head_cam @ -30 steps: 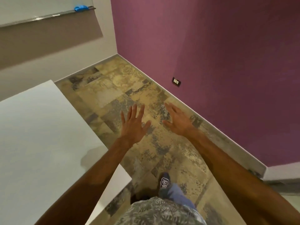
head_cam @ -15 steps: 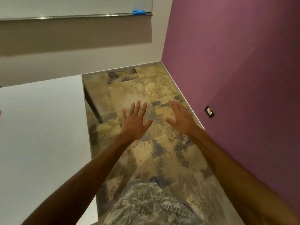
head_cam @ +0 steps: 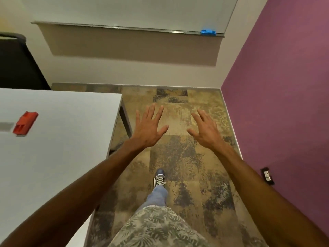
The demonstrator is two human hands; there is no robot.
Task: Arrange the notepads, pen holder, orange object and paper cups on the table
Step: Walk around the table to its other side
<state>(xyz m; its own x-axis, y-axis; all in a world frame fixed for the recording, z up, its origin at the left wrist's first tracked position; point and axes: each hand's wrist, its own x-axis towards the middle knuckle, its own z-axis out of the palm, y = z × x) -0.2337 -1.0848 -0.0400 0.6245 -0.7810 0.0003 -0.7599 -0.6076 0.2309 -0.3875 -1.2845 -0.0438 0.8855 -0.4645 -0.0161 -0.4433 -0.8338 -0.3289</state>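
Observation:
An orange-red block-shaped object (head_cam: 25,123) lies on the white table (head_cam: 62,143) near the left edge of the view, with a grey strip (head_cam: 6,126) just left of it. My left hand (head_cam: 148,128) hovers over the floor to the right of the table's far corner, fingers spread, holding nothing. My right hand (head_cam: 204,129) is stretched out beside it, also spread and empty. Both hands are well right of the orange object. No notepads, pen holder or paper cups are in view.
A black chair (head_cam: 17,61) stands behind the table at the far left. A whiteboard (head_cam: 133,13) with a blue eraser (head_cam: 208,32) on its ledge hangs ahead. A purple wall (head_cam: 284,104) closes the right side. My foot (head_cam: 159,178) steps on patterned carpet.
The view has swung left: more of the table, the orange object and the chair have come into sight. Both hands stay spread and empty out in front.

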